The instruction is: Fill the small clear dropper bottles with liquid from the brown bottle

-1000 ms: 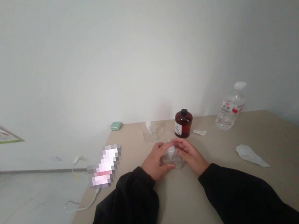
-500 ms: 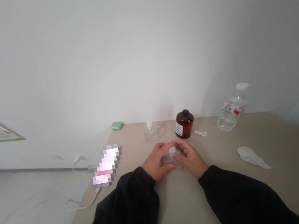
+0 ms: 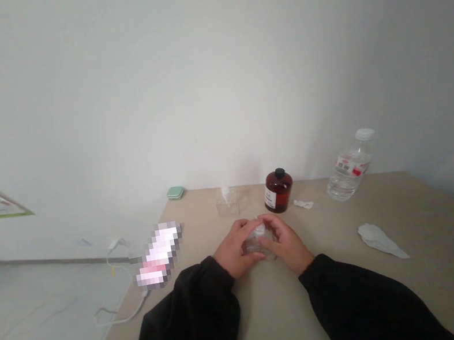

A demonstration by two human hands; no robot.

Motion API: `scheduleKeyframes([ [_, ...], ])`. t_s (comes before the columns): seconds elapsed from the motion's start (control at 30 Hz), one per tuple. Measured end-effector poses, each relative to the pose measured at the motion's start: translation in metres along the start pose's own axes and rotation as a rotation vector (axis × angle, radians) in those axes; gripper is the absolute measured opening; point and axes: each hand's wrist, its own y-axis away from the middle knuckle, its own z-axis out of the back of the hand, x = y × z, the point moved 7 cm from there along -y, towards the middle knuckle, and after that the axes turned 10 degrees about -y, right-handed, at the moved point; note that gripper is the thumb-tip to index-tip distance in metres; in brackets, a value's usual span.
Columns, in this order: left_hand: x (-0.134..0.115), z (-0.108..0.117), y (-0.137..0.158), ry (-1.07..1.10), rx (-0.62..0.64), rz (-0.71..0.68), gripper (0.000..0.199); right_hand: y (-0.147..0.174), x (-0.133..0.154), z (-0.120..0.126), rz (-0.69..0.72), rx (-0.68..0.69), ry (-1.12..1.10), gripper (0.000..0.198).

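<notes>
A small clear bottle (image 3: 251, 246) with a whitish top stands on the table, partly hidden by my fingers. My left hand (image 3: 233, 251) wraps round its left side, thumb low in front and fingers reaching over toward the top. From the right, my right hand (image 3: 286, 243) closes on it, with the thumb near the neck and the fingers behind. Just beyond is a second clear, square bottle (image 3: 227, 205) with a white top. To its right sits a brown bottle (image 3: 278, 190) with a black cap and a white label.
A crumpled white scrap (image 3: 304, 204) lies beside the brown bottle. Farther right are a water bottle (image 3: 348, 172) and a white tissue (image 3: 380, 240). On the left lie a plugged-in phone (image 3: 160, 255), its white cable (image 3: 125, 318) and a small green case (image 3: 175, 193). A wall (image 3: 211, 79) rises behind the table.
Both hands keep their hold on the clear bottle, with hardly any finger movement. The whole view has shifted slightly, so things appear a little farther left.
</notes>
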Motion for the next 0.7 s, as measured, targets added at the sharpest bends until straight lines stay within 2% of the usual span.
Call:
scheduleKeyframes([
  [0.1,0.0,0.0,0.0,0.005,-0.006,-0.01,0.073,0.0,-0.002,-0.001,0.007,-0.009,0.03,0.043],
  [0.33,0.001,-0.001,0.0,0.008,-0.004,-0.01,0.074,0.002,0.004,0.001,0.015,0.064,-0.016,0.037],
  [0.53,0.001,-0.001,0.0,0.005,-0.006,-0.006,0.074,0.001,0.006,-0.003,0.019,0.03,0.004,0.036],
  [0.7,0.001,-0.001,0.0,0.006,0.0,0.001,0.074,0.001,0.008,-0.001,0.031,0.066,0.024,0.035],
])
